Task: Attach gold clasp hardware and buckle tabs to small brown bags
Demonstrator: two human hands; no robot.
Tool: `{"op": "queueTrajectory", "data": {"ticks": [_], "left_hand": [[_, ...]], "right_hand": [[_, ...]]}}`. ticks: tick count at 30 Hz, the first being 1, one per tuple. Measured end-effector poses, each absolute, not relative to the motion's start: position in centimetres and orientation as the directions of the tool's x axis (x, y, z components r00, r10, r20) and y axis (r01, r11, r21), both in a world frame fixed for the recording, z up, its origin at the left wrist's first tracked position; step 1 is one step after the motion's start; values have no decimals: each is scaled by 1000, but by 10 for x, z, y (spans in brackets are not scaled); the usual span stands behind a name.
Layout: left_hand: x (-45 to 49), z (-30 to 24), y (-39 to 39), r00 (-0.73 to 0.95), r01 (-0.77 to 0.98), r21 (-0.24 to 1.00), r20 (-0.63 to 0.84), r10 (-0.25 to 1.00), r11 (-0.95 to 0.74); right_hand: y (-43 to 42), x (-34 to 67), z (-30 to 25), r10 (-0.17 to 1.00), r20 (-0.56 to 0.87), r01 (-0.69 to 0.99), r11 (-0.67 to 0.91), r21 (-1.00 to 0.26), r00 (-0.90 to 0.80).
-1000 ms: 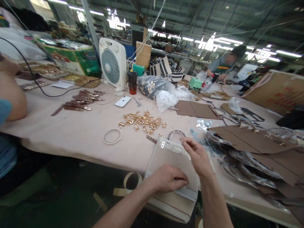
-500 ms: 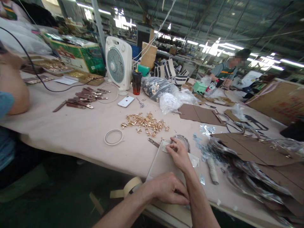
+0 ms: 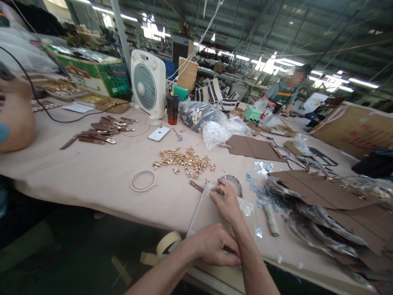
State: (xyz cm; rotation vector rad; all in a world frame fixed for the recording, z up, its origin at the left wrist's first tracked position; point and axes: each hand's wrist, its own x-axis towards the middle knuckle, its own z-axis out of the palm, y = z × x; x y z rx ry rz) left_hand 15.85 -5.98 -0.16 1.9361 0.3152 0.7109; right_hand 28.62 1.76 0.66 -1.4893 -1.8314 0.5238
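A flat beige panel (image 3: 201,213) lies at the table's front edge under both of my hands. My right hand (image 3: 227,200) reaches over its far left corner, fingers bent and the tips close together at a small shiny patch; what they pinch is too small to make out. My left hand (image 3: 216,246) is curled closed on the panel's near part, beside my right forearm, and whatever is inside it is hidden. A brown strap tab with a metal fitting (image 3: 195,186) lies just beyond the corner. Behind my right hand sits a wrapped ring-shaped roll (image 3: 235,182).
Gold metal fittings (image 3: 186,161) are heaped ahead, with a white tape roll (image 3: 143,180) to their left. Stacked brown panels (image 3: 325,190) fill the right side. A fan (image 3: 147,84), phone (image 3: 159,133) and tumbler (image 3: 172,109) stand farther back. Another person's arm (image 3: 16,114) is at left.
The view has shifted slightly, so most things appear a little farther left. Both hands keep nearly the same place on the panel. The other person's hand at left shows more, holding a dark object.
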Motion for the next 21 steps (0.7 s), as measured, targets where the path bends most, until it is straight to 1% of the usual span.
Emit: {"op": "queueTrajectory", "data": {"ticks": [3, 7, 9, 14, 18, 21], "left_hand": [[158, 1, -60, 786, -81, 883, 341, 516, -462], [158, 2, -60, 784, -91, 887, 344, 517, -453], [159, 0, -60, 782, -90, 887, 344, 520, -452], [159, -2, -60, 775, -60, 894, 322, 544, -444], [157, 6, -66, 744, -1, 899, 293, 601, -438], [147, 15, -77, 714, -6, 935, 252, 653, -354]], "right_hand": [[16, 285, 10, 962, 259, 699, 242, -672, -84], [19, 286, 14, 981, 191, 720, 157, -676, -35], [22, 286, 14, 983, 178, 733, 148, -664, -37], [26, 285, 11, 975, 220, 766, 164, -621, -30], [22, 282, 11, 963, 268, 797, 154, -585, 10], [18, 279, 9, 942, 333, 814, 174, -554, 25]]}}
